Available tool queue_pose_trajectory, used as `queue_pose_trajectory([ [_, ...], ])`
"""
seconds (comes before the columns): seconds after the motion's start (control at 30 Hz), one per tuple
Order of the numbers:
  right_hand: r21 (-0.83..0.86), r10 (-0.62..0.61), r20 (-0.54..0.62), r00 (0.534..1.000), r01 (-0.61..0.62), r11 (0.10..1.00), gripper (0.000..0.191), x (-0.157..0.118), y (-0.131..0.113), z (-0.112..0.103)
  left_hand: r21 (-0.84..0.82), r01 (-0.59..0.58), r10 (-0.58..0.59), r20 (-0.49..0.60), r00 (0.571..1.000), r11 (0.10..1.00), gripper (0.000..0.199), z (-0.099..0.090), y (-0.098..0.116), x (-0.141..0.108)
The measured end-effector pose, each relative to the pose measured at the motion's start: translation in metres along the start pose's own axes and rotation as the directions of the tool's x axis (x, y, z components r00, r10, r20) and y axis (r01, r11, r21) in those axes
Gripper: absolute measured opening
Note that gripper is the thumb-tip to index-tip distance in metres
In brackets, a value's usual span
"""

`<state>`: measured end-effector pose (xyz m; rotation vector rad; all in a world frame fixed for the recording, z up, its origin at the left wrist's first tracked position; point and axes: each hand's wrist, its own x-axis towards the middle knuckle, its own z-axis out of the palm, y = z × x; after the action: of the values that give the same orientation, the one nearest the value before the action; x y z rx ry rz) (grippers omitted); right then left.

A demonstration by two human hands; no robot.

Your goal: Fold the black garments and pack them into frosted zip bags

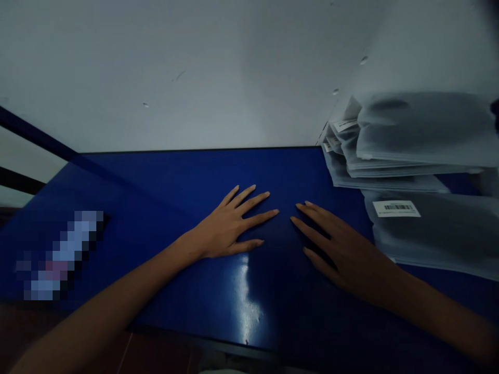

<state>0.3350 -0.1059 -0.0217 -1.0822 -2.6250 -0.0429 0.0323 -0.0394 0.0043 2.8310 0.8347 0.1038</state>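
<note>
My left hand [230,223] lies palm down on the glossy blue tabletop [156,182], fingers spread and holding nothing. To its right, my right hand [339,249] also rests palm down with its fingers apart, and it is empty. A gap of bare blue surface separates the fingertips of the two hands. Closest to my right hand is a frosted plastic bag [440,239] with a white barcode label [396,209] at its upper left. Behind that bag lies a stack of similar frosted bags [421,130], some with white labels showing at their left ends.
A pale wall [195,78] rises along the table's back edge. At the left, a pixelated item [64,259] lies on the table, its kind hidden. A dark bar [39,135] slants past the left corner. Reddish floor tiles [152,353] show below the front edge.
</note>
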Motion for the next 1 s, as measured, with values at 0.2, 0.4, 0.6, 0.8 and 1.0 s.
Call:
queue_pose_trajectory([
  [0.2, 0.001, -0.004, 0.015, 1.0, 0.004, 1.0, 0.056, 0.0, 0.001, 0.0, 0.012, 0.009, -0.009, 0.031, 0.999, 1.0, 0.07, -0.001, 0.0, 0.0],
  [0.4, -0.012, -0.009, 0.028, 1.0, 0.01, 1.0, 0.057, 0.0, 0.001, -0.001, -0.007, 0.014, -0.014, 0.026, 1.0, 1.0, 0.07, -0.002, 0.001, 0.001],
  [0.6, -0.01, -0.016, 0.02, 1.0, 0.016, 1.0, 0.056, 0.001, 0.001, 0.001, 0.001, 0.015, -0.015, 0.039, 0.999, 1.0, 0.07, -0.002, 0.001, 0.001],
  [0.8, -0.164, 0.048, -0.251, 0.967, -0.092, 0.982, 0.056, 0.004, 0.001, -0.023, -0.007, 0.007, -0.006, 0.009, 1.0, 1.0, 0.07, 0.0, 0.0, 0.001],
  [1.0, -0.363, 0.444, -0.222, 0.868, -0.496, 0.789, 0.052, -0.01, 0.015, -0.052, -0.01, 0.005, -0.005, 0.008, 1.0, 1.0, 0.069, 0.001, 0.0, 0.0],
])
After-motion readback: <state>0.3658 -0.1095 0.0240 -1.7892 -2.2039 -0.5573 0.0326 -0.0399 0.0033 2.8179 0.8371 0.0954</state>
